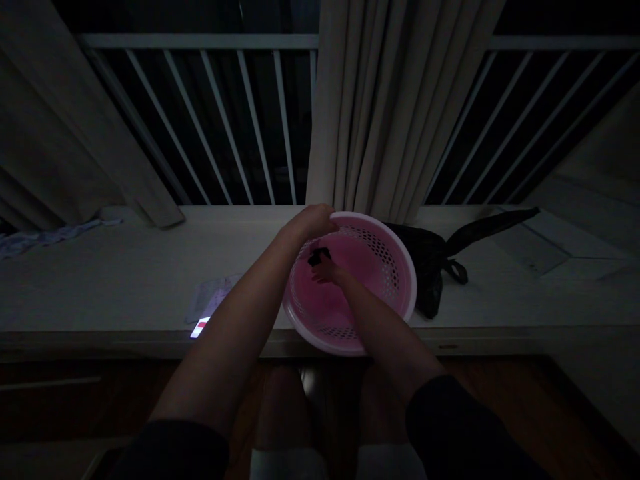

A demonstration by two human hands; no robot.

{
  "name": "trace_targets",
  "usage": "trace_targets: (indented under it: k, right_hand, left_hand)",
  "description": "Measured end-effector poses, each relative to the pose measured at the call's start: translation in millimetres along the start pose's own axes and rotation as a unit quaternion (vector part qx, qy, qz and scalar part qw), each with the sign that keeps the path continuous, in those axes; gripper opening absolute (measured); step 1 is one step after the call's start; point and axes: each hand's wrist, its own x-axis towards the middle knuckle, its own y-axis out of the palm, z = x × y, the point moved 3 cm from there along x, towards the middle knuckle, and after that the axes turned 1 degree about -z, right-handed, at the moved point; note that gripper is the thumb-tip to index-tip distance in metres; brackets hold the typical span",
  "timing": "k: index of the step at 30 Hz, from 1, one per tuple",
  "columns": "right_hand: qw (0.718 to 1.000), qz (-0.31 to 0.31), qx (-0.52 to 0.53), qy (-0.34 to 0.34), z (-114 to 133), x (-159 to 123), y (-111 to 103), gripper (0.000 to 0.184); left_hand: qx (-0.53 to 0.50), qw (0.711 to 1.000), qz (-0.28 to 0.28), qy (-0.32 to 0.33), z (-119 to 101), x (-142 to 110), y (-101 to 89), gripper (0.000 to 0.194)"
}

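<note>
A dim room seen from above: beige curtains hang before a dark window with a pale railing. Below them a long white ledge runs from side to side, over a reddish-brown floor.

The person's two bare forearms, in dark sleeves, reach forward to a round pink basket with a pale rim and rows of small holes. It sits at the middle of the ledge, its near side reaching past the front edge; whether the ledge bears all its weight, one cannot tell.

Just beside the basket, to the right, slumps a black plastic bag, one long end stretching away. To the left, partly behind the left forearm, are a sheet of paper and a small lit screen.

The left hand is at the basket's far left rim, its fingers closed over it. The right hand is inside, its fingers slightly apart beside a small black item near the left inner wall. Whether they grip it, one cannot tell.

The step in hand looks like handling that item while the basket is steadied. Moving it would call for a sure pinch and a firm left hold.
</note>
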Motion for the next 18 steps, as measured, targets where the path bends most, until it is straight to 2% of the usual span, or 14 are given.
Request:
trace_targets:
  k: [3, 7, 11, 18]
  right_hand:
    - [1.0, 0.007, 0.008, 0.011, -3, -1, 2, 0.041]
    - [1.0, 0.001, -0.009, 0.013, -2, -4, 2, 0.058]
    - [0.999, -0.037, -0.039, 0.007, 3, -3, -8, 0.078]
    - [0.996, -0.064, -0.064, 0.005, 8, 9, -31, 0.077]
  left_hand:
    - [0.019, 1.0, -0.003, 0.021, -3, -1, -2.6, 0.031]
    - [0.036, 0.999, 0.002, 0.034, -3, 5, -2.2, 0.032]
    - [0.042, 0.998, 0.009, 0.044, 1, 16, 1.4, 0.033]
    - [0.05, 0.998, 0.024, 0.0, 7, 15, 0.3, 0.034]
